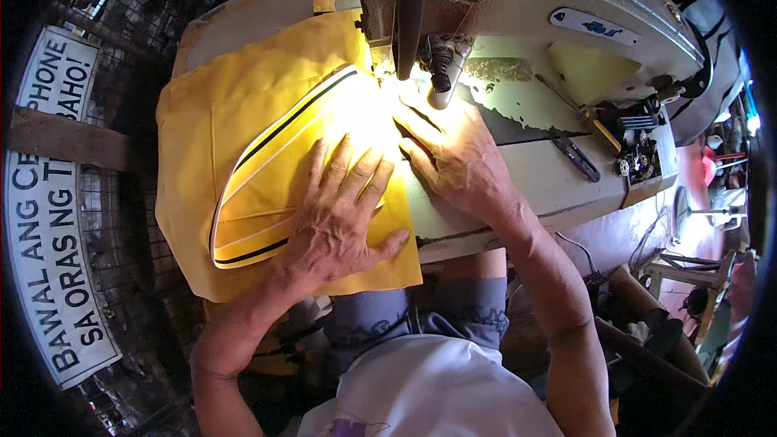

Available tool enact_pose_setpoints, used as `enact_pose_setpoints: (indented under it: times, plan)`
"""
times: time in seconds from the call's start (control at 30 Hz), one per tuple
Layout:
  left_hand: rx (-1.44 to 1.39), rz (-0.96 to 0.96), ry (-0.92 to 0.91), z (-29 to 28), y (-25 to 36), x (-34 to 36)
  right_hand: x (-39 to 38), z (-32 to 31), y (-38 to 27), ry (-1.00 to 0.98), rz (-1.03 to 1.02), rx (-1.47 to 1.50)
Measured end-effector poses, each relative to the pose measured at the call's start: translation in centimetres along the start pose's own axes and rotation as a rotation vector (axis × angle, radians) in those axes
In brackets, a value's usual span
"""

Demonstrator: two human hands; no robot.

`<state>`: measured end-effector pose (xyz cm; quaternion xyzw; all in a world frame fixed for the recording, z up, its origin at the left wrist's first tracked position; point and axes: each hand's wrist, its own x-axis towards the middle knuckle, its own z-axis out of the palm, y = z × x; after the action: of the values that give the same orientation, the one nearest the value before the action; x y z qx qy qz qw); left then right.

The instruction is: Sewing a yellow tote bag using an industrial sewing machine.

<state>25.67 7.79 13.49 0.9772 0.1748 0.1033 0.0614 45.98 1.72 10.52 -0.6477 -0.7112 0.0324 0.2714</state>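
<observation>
A large yellow fabric piece [190, 146] lies on the sewing machine's bed, its far right corner under the brightly lit needle area. A curved panel on it is edged with white and black trim [279, 131]. My left hand [332, 214] rests flat on the yellow fabric, fingers spread, partly covering the panel. My right hand [465, 154] lies beside the fabric's right edge, fingers stretched towards the presser foot area of the sewing machine [534, 0]. Glare washes out its fingertips and the needle, so contact there is hard to see.
Dark thread snips [576, 155] and a yellow-handled tool [605, 134] lie on the table's right side. Metal bobbins [637, 163] sit near its right end. Wire mesh with printed signs [61, 275] stands at the left. A wooden frame [696, 275] is at the lower right.
</observation>
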Motion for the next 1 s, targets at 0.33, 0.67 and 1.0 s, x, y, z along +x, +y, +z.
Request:
enact_pose_setpoints:
  times: [0.33, 0.67, 1.0]
  plan:
    - [-0.027, 0.014, 0.023, 1.1, -2.3, 1.3, 0.2, -0.1, 0.0, 0.022, -0.015, 0.002]
    - [0.006, 0.032, 0.053, 1.1, -2.8, 2.3, 0.4, -0.3, -0.1, -0.006, 0.016, -0.002]
    - [-0.034, 0.006, 0.077, 1.3, -1.0, 0.6, 0.1, 0.1, 0.2, 0.036, 0.003, 0.01]
